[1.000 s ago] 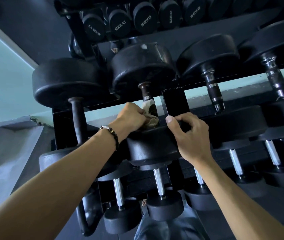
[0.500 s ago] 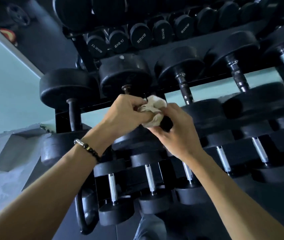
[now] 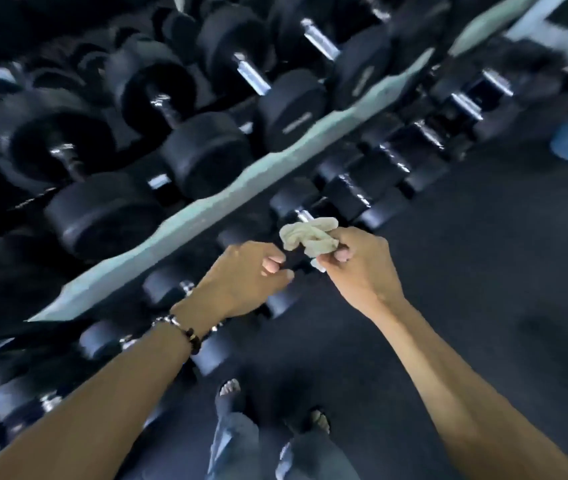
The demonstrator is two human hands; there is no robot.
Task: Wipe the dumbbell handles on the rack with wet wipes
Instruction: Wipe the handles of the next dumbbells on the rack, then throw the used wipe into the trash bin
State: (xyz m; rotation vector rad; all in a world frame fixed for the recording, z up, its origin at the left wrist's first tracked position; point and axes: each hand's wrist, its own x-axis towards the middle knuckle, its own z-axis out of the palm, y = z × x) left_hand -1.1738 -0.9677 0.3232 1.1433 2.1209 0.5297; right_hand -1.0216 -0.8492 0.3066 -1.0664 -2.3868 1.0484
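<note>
Dumbbell handles (image 3: pixel 251 77) on the rack (image 3: pixel 227 188) run diagonally, from lower left up to the right, chrome bars between black heads. The right hand (image 3: pixel 358 268) pinches a crumpled wet wipe (image 3: pixel 310 237) in its curled fingers (image 3: pixel 343 254), the wad held just in front of a lower-shelf handle (image 3: pixel 305 215). The left hand (image 3: pixel 241 278), beside it and apart from the wipe, has its fingers curled and holds nothing. A beaded bracelet (image 3: pixel 185 332) circles the left wrist. Dark floor (image 3: pixel 483 258) lies below; the picture is blurred.
</note>
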